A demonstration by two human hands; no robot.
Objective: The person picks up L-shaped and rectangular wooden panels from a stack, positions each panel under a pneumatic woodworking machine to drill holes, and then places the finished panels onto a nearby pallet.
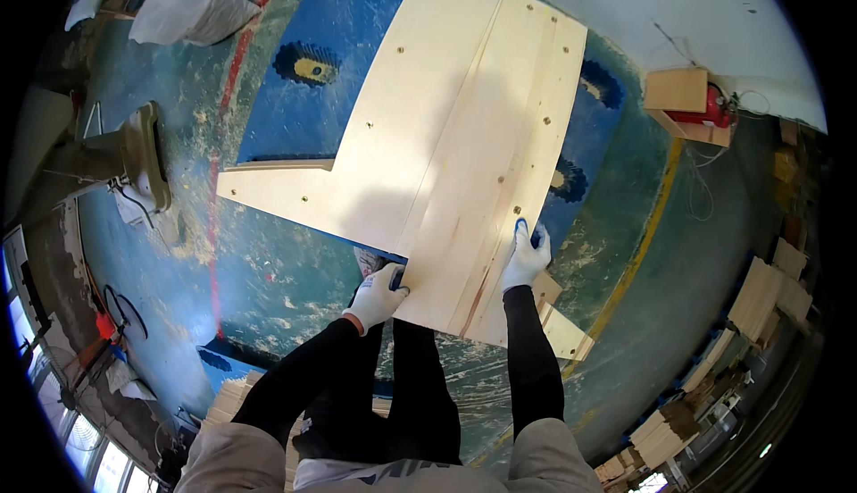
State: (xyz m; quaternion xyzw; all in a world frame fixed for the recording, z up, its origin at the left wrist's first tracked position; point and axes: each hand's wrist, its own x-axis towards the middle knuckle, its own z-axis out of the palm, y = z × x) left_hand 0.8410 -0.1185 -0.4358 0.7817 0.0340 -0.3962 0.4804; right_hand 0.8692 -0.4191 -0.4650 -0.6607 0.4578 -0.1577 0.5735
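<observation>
A long pale wooden board (pixel 455 252) extends away from me, its near end above my legs. My left hand (pixel 379 295), in a white glove with blue, closes on the board's left edge near that end. On the right edge, my right hand (pixel 526 259) grips with its thumb on top and its other fingers partly hidden. Beside and partly under this board lies another pale wooden panel (pixel 384 162) with several small round holes and a narrow arm reaching left. Another pale piece with a hole (pixel 566 336) sticks out past my right forearm.
A blue plastic pallet (pixel 290 118) with oval openings lies under the panels. At the right wall stands a wooden box (pixel 676 91) holding a red extinguisher. A white sack (pixel 192 11) sits at far left, a pedestal machine (pixel 138 158) at left. Wood stacks (pixel 754 296) line the right.
</observation>
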